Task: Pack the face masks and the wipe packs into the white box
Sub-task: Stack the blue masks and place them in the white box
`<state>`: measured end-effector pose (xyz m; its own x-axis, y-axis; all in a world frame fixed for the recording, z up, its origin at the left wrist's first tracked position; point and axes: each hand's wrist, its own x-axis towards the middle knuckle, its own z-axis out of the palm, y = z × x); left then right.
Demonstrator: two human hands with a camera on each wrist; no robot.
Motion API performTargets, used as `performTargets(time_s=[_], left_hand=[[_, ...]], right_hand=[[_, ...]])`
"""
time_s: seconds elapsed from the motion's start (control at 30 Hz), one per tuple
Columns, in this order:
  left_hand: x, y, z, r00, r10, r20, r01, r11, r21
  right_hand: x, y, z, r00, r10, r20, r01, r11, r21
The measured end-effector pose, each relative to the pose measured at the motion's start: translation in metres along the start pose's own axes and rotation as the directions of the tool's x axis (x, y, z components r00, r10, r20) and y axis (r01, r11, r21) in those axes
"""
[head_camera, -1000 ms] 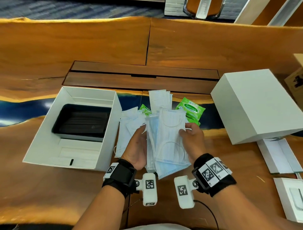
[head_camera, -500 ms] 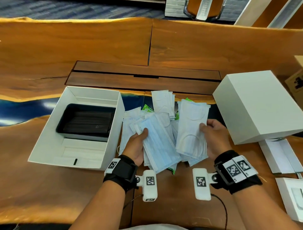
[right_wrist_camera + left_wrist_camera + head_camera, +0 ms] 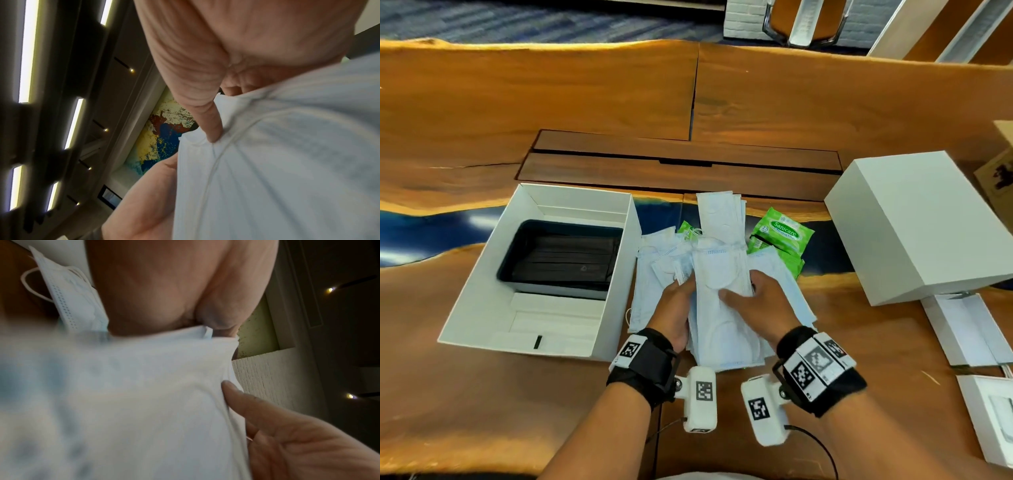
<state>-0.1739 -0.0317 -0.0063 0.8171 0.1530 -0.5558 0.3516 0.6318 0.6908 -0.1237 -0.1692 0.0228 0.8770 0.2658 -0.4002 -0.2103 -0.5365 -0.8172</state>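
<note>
A stack of pale blue face masks (image 3: 722, 322) stands between my two hands just above the wooden table. My left hand (image 3: 677, 306) grips its left side, my right hand (image 3: 755, 298) its right side, thumb on top. In the wrist views the masks (image 3: 123, 402) (image 3: 277, 162) fill the frame under my left hand (image 3: 164, 288) and my right hand (image 3: 205, 65). More masks (image 3: 654, 274) lie on the table beside the open white box (image 3: 619, 281), which holds a black tray (image 3: 561, 253). Green wipe packs (image 3: 779, 236) lie behind the stack.
A closed white box (image 3: 914, 222) sits at the right. White leaflets (image 3: 969, 329) and a small white case (image 3: 993, 411) lie in front of it. A cardboard box (image 3: 996, 171) shows at the right edge. A dark recessed panel (image 3: 681, 171) runs behind the masks.
Half a second ago my hands were apart, each holding its own bunch of masks. Now the right hand has come left and both bunches are joined in one stack.
</note>
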Motion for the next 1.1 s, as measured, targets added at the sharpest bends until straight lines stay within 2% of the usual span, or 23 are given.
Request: performTargets(time_s=[0.13, 0.2, 0.3, 0.37, 0.43, 0.5, 0.57, 0.63, 0.7, 0.77, 0.83, 0.9, 0.97, 1.0, 1.03, 1.1], left_hand=[[-0.005, 0.002, 0.0, 0.99, -0.093, 0.108, 0.105, 0.988, -0.117], [-0.009, 0.003, 0.0, 0.982, -0.107, 0.159, 0.138, 0.97, -0.2], [-0.011, 0.004, 0.001, 0.98, -0.095, 0.172, 0.135, 0.961, -0.241], [-0.011, 0.005, 0.0, 0.982, -0.108, 0.158, 0.145, 0.959, -0.245], [-0.009, 0.004, -0.003, 0.981, -0.118, 0.155, 0.154, 0.958, -0.244], [-0.008, 0.004, -0.003, 0.981, -0.11, 0.161, 0.147, 0.96, -0.239], [-0.007, 0.003, 0.0, 0.977, -0.109, 0.183, 0.148, 0.966, -0.214], [-0.007, 0.0, 0.002, 0.977, -0.115, 0.18, 0.146, 0.975, -0.168], [-0.005, -0.002, 0.001, 0.984, -0.099, 0.151, 0.118, 0.985, -0.125], [-0.004, -0.001, -0.002, 0.99, -0.071, 0.124, 0.083, 0.992, -0.1], [-0.006, 0.0, 0.0, 0.992, -0.062, 0.112, 0.069, 0.996, -0.058], [-0.006, -0.001, 0.006, 0.992, -0.079, 0.097, 0.077, 0.997, 0.015], [-0.004, -0.001, 0.01, 0.995, -0.077, 0.067, 0.074, 0.996, 0.045], [-0.003, 0.001, 0.011, 0.996, -0.069, 0.056, 0.068, 0.998, 0.018], [-0.002, 0.004, 0.009, 0.997, -0.06, 0.047, 0.061, 0.998, -0.031], [0.001, 0.01, 0.002, 1.0, -0.027, 0.011, 0.028, 0.985, -0.169]], right_hand=[[-0.001, -0.004, -0.004, 0.995, -0.087, 0.045, 0.087, 0.996, 0.008], [-0.003, -0.007, -0.01, 0.987, -0.109, 0.117, 0.102, 0.993, 0.062], [-0.005, -0.009, -0.017, 0.98, -0.071, 0.187, 0.003, 0.94, 0.343], [-0.006, -0.012, -0.023, 0.985, -0.026, 0.169, -0.071, 0.838, 0.541], [-0.001, -0.012, -0.028, 0.994, 0.025, 0.107, -0.087, 0.777, 0.623], [0.006, -0.01, -0.027, 0.998, 0.061, 0.017, -0.06, 0.822, 0.566], [0.012, -0.008, -0.021, 0.998, 0.048, -0.037, -0.03, 0.919, 0.393], [0.013, -0.006, -0.011, 1.0, -0.012, -0.002, 0.013, 0.986, 0.168], [0.014, -0.004, -0.009, 0.996, -0.056, 0.067, 0.051, 0.996, 0.073], [0.013, -0.003, -0.017, 0.987, -0.044, 0.154, 0.026, 0.992, 0.122], [0.01, -0.004, -0.021, 0.955, -0.005, 0.297, -0.071, 0.967, 0.245], [0.002, -0.008, -0.014, 0.909, -0.07, 0.41, -0.031, 0.972, 0.233], [-0.002, -0.008, -0.007, 0.904, -0.099, 0.415, 0.033, 0.986, 0.163], [-0.002, -0.009, -0.01, 0.919, -0.067, 0.387, 0.001, 0.985, 0.17], [-0.001, -0.008, -0.016, 0.94, -0.001, 0.342, -0.075, 0.975, 0.21], [0.001, -0.002, -0.033, 0.946, 0.148, 0.289, -0.235, 0.927, 0.292]])
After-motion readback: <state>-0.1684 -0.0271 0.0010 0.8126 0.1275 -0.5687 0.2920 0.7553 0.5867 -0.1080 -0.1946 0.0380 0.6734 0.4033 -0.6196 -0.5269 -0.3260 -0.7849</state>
